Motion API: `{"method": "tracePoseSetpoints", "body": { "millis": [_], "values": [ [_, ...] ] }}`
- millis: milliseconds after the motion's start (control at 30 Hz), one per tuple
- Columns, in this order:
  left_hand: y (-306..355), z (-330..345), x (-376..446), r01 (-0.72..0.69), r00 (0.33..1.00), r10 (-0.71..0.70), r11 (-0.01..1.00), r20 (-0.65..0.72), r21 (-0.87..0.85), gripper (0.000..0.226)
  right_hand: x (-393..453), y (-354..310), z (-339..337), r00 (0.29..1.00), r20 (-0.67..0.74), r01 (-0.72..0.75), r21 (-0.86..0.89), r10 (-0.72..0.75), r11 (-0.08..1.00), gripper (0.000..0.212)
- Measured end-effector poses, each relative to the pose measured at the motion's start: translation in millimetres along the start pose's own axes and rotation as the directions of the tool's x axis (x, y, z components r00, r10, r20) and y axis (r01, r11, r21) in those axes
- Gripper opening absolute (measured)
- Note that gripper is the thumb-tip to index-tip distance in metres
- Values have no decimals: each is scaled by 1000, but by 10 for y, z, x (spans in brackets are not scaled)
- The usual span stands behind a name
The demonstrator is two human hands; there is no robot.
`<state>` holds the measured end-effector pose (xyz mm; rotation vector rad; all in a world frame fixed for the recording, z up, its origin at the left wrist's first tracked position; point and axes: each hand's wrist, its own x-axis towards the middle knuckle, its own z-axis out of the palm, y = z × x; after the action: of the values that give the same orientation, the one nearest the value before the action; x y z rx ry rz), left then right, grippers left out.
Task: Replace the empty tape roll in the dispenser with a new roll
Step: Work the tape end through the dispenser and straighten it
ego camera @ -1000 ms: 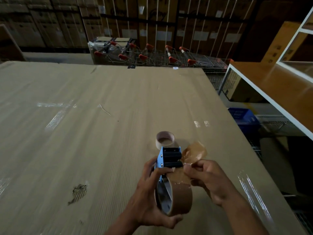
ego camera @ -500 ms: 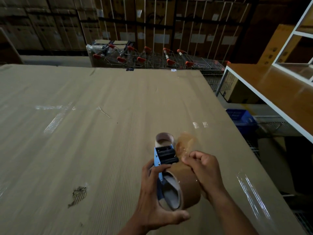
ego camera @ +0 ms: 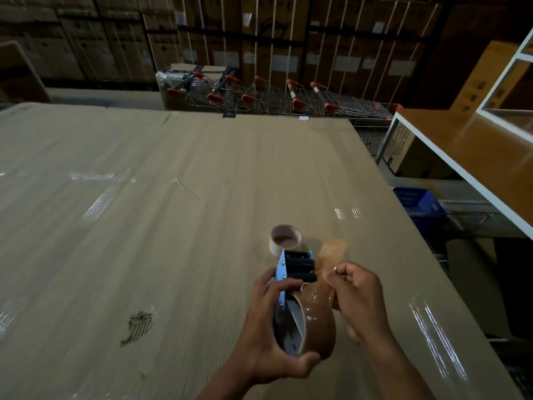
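Note:
A blue tape dispenser (ego camera: 291, 267) with black rollers carries a full brown tape roll (ego camera: 315, 321). My left hand (ego camera: 265, 333) grips the dispenser and roll from the left and below. Pinched in my right hand (ego camera: 357, 298) is the loose brown tape end (ego camera: 331, 251), which is pulled off the roll and sticks up beside the rollers, blurred. The empty cardboard core (ego camera: 285, 238) stands on the cardboard surface (ego camera: 144, 226) just beyond the dispenser.
A torn dark patch (ego camera: 138, 326) marks the cardboard at the left. Shiny tape strips (ego camera: 438, 336) run near the right edge. A white-framed wooden shelf (ego camera: 467, 157) stands to the right, a blue crate (ego camera: 418, 202) below it. Shopping carts (ego camera: 274, 96) line the far edge.
My right hand has kept hold of the tape end and shifted it from over the roll up to the right of the rollers. The dispenser tilted slightly in my left hand.

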<state>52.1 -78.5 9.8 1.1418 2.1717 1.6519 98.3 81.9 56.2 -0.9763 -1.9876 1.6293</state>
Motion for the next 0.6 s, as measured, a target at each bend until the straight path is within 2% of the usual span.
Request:
{"method": "tracePoseSetpoints", "body": {
  "millis": [100, 300, 433, 600],
  "values": [
    [-29, 20, -25, -28, 1000, 29, 998, -7, 51, 108, 6, 20, 16, 998, -46, 44, -83, -48, 996, 17],
    [-102, -22, -47, -11, 1000, 11, 1000, 27, 14, 110, 1, -9, 56, 971, -80, 185, -334, -223, 924, 13],
    [-119, 10, -139, 3, 998, 2, 997, 57, -77, 115, 119, -6, 39, 946, -189, 191, -335, -264, 923, 10],
    [-135, 37, -152, 8, 1000, -6, 985, 13, -174, 106, 135, -4, 46, 980, -76, 164, -208, -183, 964, 11]
  ]
}}
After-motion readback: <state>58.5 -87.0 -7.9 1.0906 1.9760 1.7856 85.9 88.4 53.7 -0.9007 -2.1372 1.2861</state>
